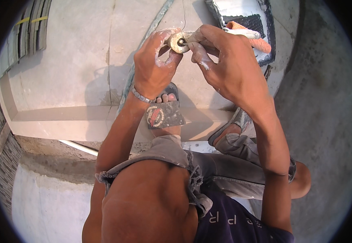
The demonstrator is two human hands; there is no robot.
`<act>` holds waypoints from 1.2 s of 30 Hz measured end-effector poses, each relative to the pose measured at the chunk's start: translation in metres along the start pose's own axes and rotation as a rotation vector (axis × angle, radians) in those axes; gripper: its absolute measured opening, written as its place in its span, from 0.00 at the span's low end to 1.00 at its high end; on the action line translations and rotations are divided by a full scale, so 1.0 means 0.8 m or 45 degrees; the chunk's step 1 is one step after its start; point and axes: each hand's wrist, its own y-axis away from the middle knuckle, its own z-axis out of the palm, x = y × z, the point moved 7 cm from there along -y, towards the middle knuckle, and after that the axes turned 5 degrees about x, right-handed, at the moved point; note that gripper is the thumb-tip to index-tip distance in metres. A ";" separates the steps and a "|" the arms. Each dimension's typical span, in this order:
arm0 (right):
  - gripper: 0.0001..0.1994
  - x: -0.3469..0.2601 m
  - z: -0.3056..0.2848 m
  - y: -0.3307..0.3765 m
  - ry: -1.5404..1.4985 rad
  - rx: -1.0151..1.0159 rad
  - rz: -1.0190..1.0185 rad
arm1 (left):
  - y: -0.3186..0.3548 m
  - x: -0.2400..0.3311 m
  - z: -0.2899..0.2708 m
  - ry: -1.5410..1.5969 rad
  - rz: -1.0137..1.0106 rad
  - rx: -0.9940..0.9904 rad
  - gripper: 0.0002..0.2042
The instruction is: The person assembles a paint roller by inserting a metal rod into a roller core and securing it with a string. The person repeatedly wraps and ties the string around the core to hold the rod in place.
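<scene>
My left hand grips a small round piece, pale and dirty, with a dark hole in its middle, between thumb and fingers. A thin dark line runs from its centre toward the far edge of the view. My right hand pinches thumb and fingertips together at the piece's right side, where the line enters; what exactly sits between these fingertips is partly hidden. White smears mark both hands. What kind of piece this is, I cannot make out.
A black-rimmed tray with white material stands at the far right. An orange roller-like thing and a whitish handle lie on it. Stacked slabs stand far left. A greenish strip crosses the tiled step near my sandalled feet.
</scene>
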 end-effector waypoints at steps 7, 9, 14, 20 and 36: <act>0.05 0.003 0.000 -0.004 -0.029 -0.075 0.106 | 0.002 -0.001 -0.002 -0.031 0.029 -0.019 0.19; 0.05 -0.004 -0.002 -0.005 0.061 -0.063 0.028 | 0.002 0.000 -0.001 -0.022 0.043 -0.028 0.19; 0.05 -0.016 -0.003 -0.004 0.233 -0.034 0.043 | 0.000 0.001 0.001 0.030 0.078 -0.040 0.21; 0.10 -0.026 0.009 0.009 0.482 -0.010 -0.078 | -0.005 0.006 0.002 -0.018 0.088 -0.029 0.21; 0.08 -0.028 0.014 -0.001 0.555 0.148 -0.700 | -0.014 -0.005 -0.013 -0.038 0.104 0.041 0.19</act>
